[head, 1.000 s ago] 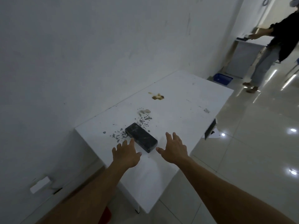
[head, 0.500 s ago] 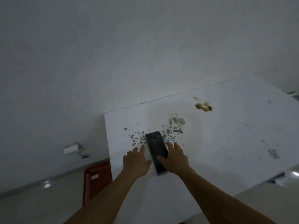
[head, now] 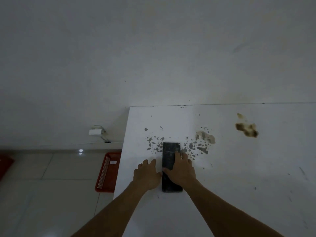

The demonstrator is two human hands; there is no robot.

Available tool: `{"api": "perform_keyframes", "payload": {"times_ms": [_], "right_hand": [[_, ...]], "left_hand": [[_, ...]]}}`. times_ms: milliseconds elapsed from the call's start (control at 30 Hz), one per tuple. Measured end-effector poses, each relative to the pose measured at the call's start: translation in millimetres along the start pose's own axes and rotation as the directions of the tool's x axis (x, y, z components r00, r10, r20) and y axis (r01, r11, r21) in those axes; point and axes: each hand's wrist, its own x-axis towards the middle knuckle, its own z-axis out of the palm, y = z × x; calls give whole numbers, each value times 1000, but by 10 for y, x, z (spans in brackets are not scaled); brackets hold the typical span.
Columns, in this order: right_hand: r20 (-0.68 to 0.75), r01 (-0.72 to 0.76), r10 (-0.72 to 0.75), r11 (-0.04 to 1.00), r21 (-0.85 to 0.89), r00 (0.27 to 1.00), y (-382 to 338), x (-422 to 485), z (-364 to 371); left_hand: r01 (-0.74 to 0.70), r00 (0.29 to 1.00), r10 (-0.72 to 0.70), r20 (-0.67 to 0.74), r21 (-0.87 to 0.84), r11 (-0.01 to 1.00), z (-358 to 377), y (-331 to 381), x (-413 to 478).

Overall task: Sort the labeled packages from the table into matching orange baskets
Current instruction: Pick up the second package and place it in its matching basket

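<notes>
A long black package (head: 170, 151) lies flat on the white table (head: 248, 177), near its left end, among dark flecks. My right hand (head: 181, 170) is laid over the package's middle, thumb on its left edge and fingers over its right edge. Palm down, my left hand (head: 147, 175) rests on the table just left of the package, fingers apart and holding nothing. An orange basket (head: 110, 170) with a small white label stands on the floor beside the table's left edge. No label shows on the package.
Part of a second red-orange basket (head: 5, 165) shows at the far left of the floor. A white wall box (head: 94, 132) with a cable hangs low on the wall. Brown stains (head: 247, 130) mark the tabletop to the right. The wall stands right behind the table.
The view has swung left and closer over the table. My right hand has slid further onto the package and my left hand has come up beside it. More of the floor basket shows.
</notes>
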Motion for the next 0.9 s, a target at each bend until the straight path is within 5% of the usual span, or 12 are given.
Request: {"api": "perform_keyframes", "payload": {"times_ms": [333, 467, 633, 800, 900], "right_hand": [[-34, -39, 38, 999, -22, 999, -104, 90, 167], [-43, -57, 70, 965, 256, 997, -111, 172, 16], [-40, -61, 114, 760, 647, 993, -131, 329, -419], [24, -41, 44, 424, 905, 999, -115, 386, -862], [61, -51, -28, 287, 957, 998, -68, 370, -1052]], "left_hand": [[37, 999, -37, -4, -91, 995, -24, 14, 70], [-39, 998, 28, -51, -229, 973, -182, 97, 109], [-109, 994, 90, -63, -481, 870, -473, 309, 76], [96, 985, 68, 159, -832, 547, -778, 542, 26], [82, 973, 147, 180, -857, 508, -921, 639, 19]]}}
